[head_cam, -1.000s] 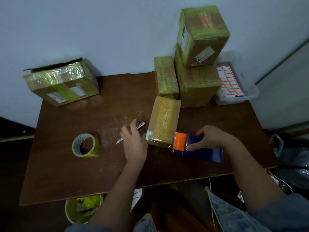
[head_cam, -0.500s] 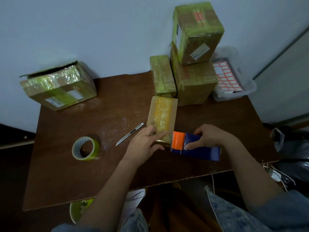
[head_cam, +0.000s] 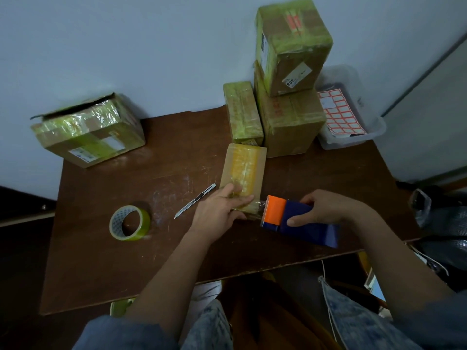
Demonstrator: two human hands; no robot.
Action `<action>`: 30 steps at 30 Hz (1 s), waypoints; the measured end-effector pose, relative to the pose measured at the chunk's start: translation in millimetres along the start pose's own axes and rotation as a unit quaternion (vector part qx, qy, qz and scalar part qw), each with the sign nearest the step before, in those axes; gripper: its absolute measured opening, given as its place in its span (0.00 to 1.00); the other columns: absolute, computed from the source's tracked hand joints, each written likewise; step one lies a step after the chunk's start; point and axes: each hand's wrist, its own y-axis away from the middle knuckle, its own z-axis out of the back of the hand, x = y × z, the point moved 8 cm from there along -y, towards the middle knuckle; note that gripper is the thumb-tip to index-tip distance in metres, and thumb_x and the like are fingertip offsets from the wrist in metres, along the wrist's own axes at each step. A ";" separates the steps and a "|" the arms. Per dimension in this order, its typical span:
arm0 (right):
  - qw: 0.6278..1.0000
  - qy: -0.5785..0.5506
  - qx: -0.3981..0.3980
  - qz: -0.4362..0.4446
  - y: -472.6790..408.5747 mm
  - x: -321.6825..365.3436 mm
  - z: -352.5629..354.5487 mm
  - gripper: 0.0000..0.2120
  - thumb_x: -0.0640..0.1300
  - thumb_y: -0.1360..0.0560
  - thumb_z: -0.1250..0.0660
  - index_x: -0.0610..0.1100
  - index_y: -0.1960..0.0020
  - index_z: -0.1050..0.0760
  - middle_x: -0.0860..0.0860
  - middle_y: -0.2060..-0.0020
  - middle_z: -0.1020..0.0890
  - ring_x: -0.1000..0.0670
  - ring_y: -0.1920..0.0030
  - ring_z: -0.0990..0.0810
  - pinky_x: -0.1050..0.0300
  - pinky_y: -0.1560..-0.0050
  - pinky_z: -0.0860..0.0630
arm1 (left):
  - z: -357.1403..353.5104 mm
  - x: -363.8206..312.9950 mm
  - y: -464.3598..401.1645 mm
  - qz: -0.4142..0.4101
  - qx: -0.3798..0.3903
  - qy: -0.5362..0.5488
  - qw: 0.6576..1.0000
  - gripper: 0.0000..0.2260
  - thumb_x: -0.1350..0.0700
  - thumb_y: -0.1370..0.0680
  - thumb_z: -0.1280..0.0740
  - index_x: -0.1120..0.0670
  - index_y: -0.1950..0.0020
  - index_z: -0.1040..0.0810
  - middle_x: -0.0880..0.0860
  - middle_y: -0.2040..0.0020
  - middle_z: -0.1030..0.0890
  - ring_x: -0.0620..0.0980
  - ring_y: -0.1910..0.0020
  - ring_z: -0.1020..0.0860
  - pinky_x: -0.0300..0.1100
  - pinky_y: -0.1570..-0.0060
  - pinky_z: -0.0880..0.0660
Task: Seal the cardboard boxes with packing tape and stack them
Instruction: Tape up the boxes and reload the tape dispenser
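A small flat cardboard box (head_cam: 243, 170) with a yellowish strip of tape along its top is seen lying on the dark brown wooden table (head_cam: 106, 261), just in front of the stacked parcels. Its near end is pressed down by the left hand (head_cam: 218, 210), whose fingers are laid fairly straight over the taped top while the thumb is set against the near edge; whether the box is actually pinched cannot be told. A blue tape dispenser with an orange front (head_cam: 298, 221) is gripped by the right hand (head_cam: 326, 208), with the fingers curled over its top and the thumb pressed on its near side. The dispenser's orange end is held just beside the box's near right corner, and a clear strip of tape is seen stretched between the 2.

A slim silver utility knife (head_cam: 195, 200) is left on the table just left of the left hand. A roll of yellowish clear packing tape (head_cam: 129, 223) is stood on its edge further left. At the back, 1 taped carton (head_cam: 293, 45) is stacked on a larger carton (head_cam: 290, 122), with a narrow taped box (head_cam: 242, 113) touching it on the left. A wide taped carton with a raised flap (head_cam: 88, 130) is set at the far left corner. A clear plastic tub holding red-bordered labels (head_cam: 353, 137) is placed at the far right.
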 end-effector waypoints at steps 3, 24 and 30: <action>0.999 0.032 0.001 -0.024 4.2 -13.8 8.3 0.29 0.65 0.37 0.25 0.49 0.45 0.23 0.52 0.50 0.20 0.52 0.51 0.21 0.55 0.50 0.24 | 0.3 0.5 1.1 0.006 -0.003 0.012 1.000 0.21 0.51 0.25 0.30 0.39 0.32 0.26 0.45 0.32 0.30 0.48 0.34 0.29 0.49 0.46 0.22; 0.973 0.186 -0.079 -0.107 -2.8 37.1 4.3 0.33 0.73 0.34 0.33 0.46 0.47 0.31 0.49 0.56 0.27 0.45 0.52 0.24 0.51 0.51 0.25 | 0.7 -5.6 1.3 0.046 0.005 -0.001 0.999 0.22 0.50 0.24 0.29 0.36 0.32 0.28 0.41 0.30 0.32 0.45 0.31 0.32 0.47 0.43 0.23; 0.968 0.209 -0.050 -0.127 -3.3 51.3 7.7 0.37 0.71 0.33 0.32 0.44 0.38 0.28 0.48 0.56 0.28 0.44 0.53 0.25 0.50 0.48 0.24 | 1.0 -8.1 1.8 0.049 0.014 -0.013 0.999 0.21 0.50 0.23 0.31 0.36 0.31 0.29 0.40 0.31 0.33 0.44 0.31 0.33 0.45 0.43 0.24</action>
